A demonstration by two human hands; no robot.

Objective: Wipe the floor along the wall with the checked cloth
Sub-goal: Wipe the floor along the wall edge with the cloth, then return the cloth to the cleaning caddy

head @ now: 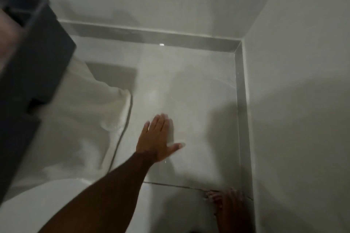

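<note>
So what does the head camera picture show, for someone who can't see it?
A left hand lies open and flat on the pale glossy floor near a room corner, holding no cloth. White fabric lies to its left, a blurred dark boxy object fills the upper left, and a bare foot shows at the bottom right by the wall.

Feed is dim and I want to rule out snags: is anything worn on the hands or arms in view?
Only the left hand shows. No glove, ring or watch can be seen on it. The forearm has no sleeve up to the frame edge. The picture is blurred, so something small could be missed.
</note>
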